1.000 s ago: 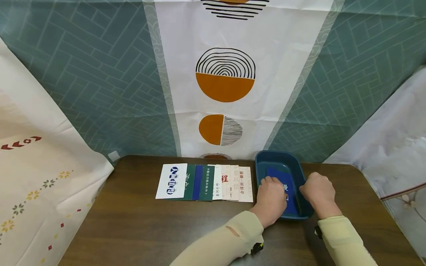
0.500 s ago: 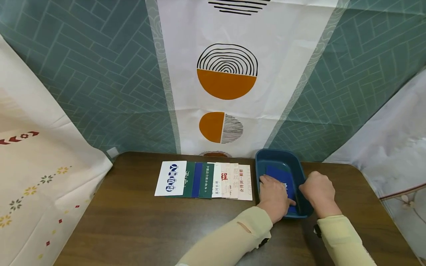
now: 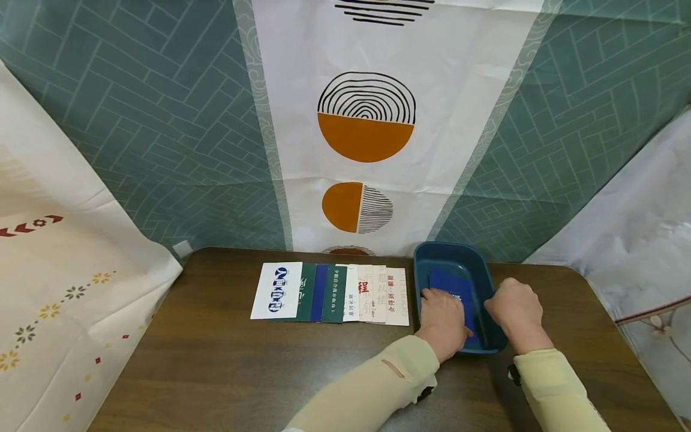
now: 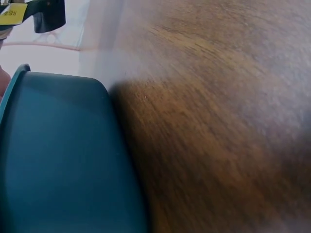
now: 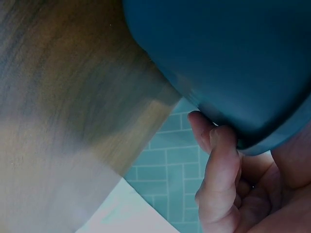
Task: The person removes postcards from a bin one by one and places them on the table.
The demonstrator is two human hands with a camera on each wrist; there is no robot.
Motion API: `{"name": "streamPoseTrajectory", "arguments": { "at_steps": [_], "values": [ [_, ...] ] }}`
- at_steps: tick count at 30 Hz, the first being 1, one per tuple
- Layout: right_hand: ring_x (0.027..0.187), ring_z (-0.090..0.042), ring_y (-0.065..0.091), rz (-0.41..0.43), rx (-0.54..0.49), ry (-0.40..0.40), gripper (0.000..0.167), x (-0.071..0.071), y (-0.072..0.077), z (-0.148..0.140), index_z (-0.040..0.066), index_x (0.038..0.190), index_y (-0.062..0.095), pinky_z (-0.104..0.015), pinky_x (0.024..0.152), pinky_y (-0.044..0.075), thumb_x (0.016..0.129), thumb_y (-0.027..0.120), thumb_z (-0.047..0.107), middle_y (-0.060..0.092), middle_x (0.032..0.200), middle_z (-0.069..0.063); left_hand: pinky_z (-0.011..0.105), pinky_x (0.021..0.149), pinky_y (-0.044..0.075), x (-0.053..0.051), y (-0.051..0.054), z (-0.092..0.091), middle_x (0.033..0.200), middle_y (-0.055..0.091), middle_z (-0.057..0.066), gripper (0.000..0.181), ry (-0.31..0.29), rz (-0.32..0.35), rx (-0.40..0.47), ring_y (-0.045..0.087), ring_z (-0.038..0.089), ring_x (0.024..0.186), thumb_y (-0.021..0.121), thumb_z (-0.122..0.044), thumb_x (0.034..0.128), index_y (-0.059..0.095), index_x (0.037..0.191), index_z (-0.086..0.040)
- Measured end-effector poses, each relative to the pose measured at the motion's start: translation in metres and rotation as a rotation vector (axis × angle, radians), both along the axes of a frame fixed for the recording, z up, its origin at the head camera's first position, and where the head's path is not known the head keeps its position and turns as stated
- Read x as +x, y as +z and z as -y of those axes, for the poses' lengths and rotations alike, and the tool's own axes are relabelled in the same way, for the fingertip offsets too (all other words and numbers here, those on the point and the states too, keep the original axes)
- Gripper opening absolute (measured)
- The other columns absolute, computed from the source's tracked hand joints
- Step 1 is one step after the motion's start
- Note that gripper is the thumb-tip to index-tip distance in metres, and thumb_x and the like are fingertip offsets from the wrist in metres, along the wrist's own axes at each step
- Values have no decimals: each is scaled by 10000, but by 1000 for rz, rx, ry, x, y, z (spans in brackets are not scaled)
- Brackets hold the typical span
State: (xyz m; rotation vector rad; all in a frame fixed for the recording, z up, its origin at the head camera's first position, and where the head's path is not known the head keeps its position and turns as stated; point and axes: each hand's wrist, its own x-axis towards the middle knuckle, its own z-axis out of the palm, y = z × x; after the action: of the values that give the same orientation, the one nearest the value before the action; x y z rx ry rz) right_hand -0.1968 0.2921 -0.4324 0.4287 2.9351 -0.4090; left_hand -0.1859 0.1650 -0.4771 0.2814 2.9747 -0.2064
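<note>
A dark blue plastic tray (image 3: 450, 253) stands at the table's back right, and a blue card (image 3: 450, 283) with white print lies inside it. My left hand (image 3: 444, 321) reaches over the tray's near left side onto that card, its thumb at the card's right edge; the fingertips are hidden, so pinching or resting cannot be told. Gripping the tray's right rim is my right hand (image 3: 515, 309). In the right wrist view, the curled fingers (image 5: 221, 170) press the tray's outer wall (image 5: 228, 63). The left wrist view shows only the tray's outside (image 4: 63, 155), not the left hand.
Left of the tray, several overlapping cards lie in a row: a white card (image 3: 276, 291), green cards (image 3: 335, 294) and cream cards (image 3: 396, 297). A brown wooden table (image 3: 243, 372) carries everything. Patterned cloth (image 3: 367, 48) hangs behind its back edge.
My left hand has shifted slightly right and its fingers have spread flatter over the blue card. Its thumb stuck out half a second ago and now lies closer in. My right hand has stayed on the rim.
</note>
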Motion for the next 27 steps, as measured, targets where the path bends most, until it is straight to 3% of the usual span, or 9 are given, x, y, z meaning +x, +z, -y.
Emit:
{"name": "streamPoseTrajectory", "arguments": {
  "at_steps": [10,15,21,27],
  "values": [
    [650,-367,580,-10,-3,-1,323,0,0,1,-87,852,580,-457,485,477,764,637,219,607,823,-304,245,911,486,0,0,1,1290,533,63,1030,35,-52,98,528,214,1156,626,-759,620,427,1357,-68],
    [638,-358,574,-8,-2,-1,304,0,1,1,-79,836,589,-449,483,474,769,629,215,608,818,-299,232,854,510,0,-1,3,1216,533,82,1052,34,-127,132,556,198,1055,683,-724,599,413,1355,-45],
    [659,-372,575,-18,6,4,292,-1,2,2,-61,822,596,-450,488,470,771,627,225,606,847,-315,220,750,542,0,-1,7,1086,609,86,895,-2,-277,122,613,165,891,746,-560,644,487,1304,-14],
    [642,-350,570,-3,4,0,301,0,3,2,-70,840,597,-438,476,468,775,627,222,605,839,-309,235,639,555,2,1,10,992,682,27,718,-15,-294,217,668,113,769,770,-448,691,540,1233,-36]
  ]
}}
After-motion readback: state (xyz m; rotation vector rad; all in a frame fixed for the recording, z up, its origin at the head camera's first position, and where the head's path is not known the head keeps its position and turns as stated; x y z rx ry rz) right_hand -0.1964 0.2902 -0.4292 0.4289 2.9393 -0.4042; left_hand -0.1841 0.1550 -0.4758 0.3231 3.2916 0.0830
